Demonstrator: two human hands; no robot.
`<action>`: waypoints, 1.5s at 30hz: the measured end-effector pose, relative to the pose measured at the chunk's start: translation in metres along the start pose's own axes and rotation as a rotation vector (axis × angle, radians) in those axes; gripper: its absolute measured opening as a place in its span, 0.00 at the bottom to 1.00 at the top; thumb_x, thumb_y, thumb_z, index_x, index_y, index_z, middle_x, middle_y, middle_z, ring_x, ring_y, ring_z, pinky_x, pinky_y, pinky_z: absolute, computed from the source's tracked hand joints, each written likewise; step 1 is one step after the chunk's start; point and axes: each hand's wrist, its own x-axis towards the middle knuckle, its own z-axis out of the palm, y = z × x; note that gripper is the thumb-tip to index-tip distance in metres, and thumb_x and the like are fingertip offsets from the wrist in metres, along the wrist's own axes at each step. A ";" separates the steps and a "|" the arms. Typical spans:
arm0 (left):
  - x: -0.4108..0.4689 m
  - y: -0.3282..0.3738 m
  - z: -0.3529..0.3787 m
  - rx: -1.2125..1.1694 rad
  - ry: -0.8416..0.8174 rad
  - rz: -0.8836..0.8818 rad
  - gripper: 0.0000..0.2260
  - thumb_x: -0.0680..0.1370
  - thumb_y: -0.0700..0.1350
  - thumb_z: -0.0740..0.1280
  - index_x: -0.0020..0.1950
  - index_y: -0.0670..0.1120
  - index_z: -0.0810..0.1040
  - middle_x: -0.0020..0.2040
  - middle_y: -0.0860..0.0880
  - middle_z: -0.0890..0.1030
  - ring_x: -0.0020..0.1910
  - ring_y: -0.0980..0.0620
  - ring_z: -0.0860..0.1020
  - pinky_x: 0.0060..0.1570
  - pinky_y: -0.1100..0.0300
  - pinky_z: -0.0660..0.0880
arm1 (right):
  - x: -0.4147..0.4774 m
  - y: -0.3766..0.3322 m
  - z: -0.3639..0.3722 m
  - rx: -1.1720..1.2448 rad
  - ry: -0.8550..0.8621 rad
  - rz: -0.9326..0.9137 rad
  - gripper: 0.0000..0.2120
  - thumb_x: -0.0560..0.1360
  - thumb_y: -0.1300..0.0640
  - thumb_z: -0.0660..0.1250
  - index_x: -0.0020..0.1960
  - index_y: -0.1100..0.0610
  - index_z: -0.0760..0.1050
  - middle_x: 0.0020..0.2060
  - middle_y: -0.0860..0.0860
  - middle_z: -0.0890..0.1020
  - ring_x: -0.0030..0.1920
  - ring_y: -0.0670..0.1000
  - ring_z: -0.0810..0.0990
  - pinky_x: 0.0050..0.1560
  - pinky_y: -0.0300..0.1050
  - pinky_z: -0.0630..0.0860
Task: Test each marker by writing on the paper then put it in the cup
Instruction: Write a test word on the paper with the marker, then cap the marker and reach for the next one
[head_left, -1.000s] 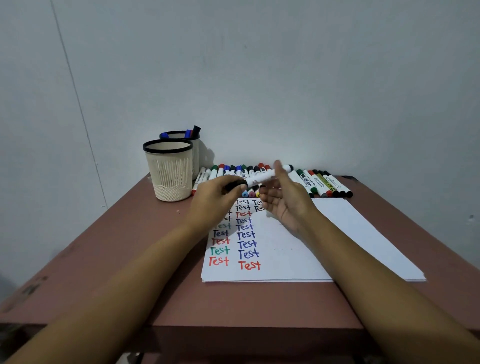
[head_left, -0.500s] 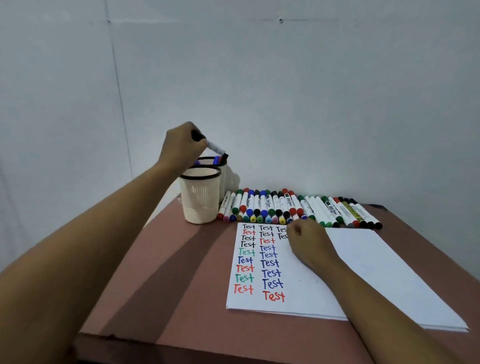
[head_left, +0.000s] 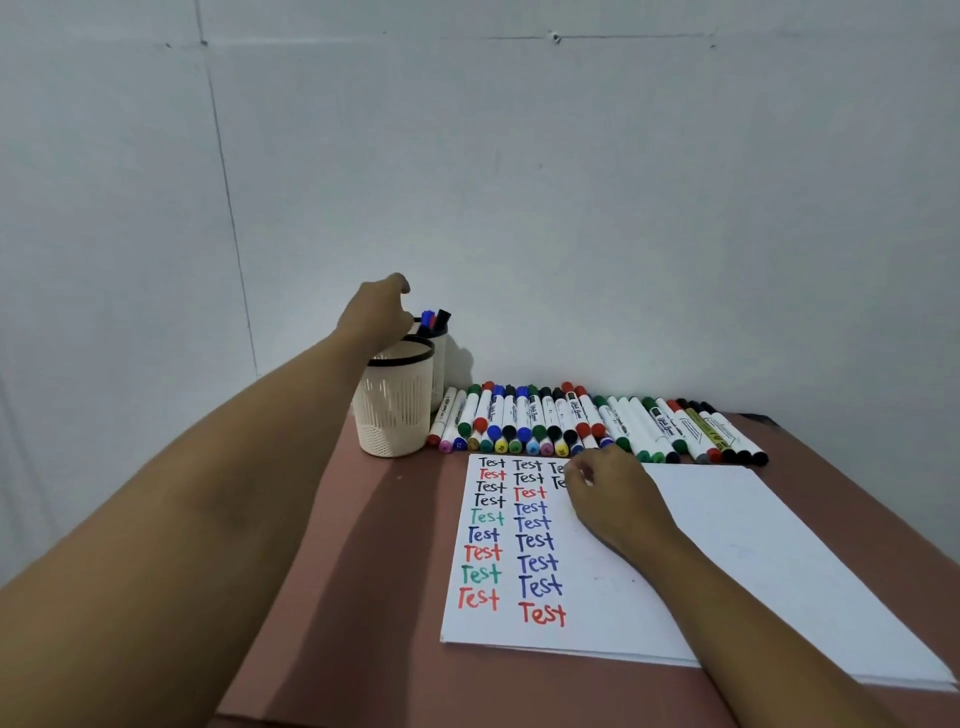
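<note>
Left hand (head_left: 376, 312) over rear cup (head_left: 441, 358), back to camera, fingers curled down; grip cannot be told. Marker tips (head_left: 435, 318) stick out of that cup just right of hand. Front cup (head_left: 395, 410) below wrist. Right hand (head_left: 610, 499) rests on paper (head_left: 753, 545), loosely curled, holding nothing seen. Marker row (head_left: 571, 421) just beyond its knuckles, on table (head_left: 363, 597).

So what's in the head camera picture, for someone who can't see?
A person's left hand reaches over the back cup, which holds markers. The right hand rests on paper bearing coloured "Test" words, near a marker row.
</note>
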 end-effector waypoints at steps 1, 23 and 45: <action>-0.001 0.001 0.002 -0.006 0.000 0.009 0.18 0.76 0.37 0.61 0.66 0.43 0.70 0.56 0.41 0.77 0.50 0.44 0.76 0.47 0.55 0.72 | 0.000 0.000 0.000 -0.004 -0.001 0.000 0.14 0.80 0.54 0.57 0.58 0.57 0.78 0.51 0.54 0.77 0.49 0.52 0.75 0.47 0.44 0.72; -0.148 0.017 0.070 0.069 -0.393 0.247 0.18 0.82 0.47 0.54 0.70 0.45 0.70 0.67 0.44 0.70 0.64 0.49 0.69 0.62 0.59 0.65 | 0.006 -0.006 -0.016 -0.031 -0.065 -0.015 0.14 0.80 0.58 0.56 0.46 0.62 0.78 0.42 0.55 0.80 0.41 0.54 0.78 0.40 0.45 0.74; -0.142 0.010 0.080 0.057 -0.377 0.235 0.17 0.81 0.49 0.55 0.69 0.48 0.70 0.67 0.45 0.71 0.64 0.49 0.70 0.63 0.55 0.67 | 0.081 0.007 -0.002 -0.091 0.114 0.348 0.06 0.78 0.62 0.57 0.50 0.62 0.72 0.47 0.59 0.79 0.52 0.59 0.78 0.41 0.46 0.67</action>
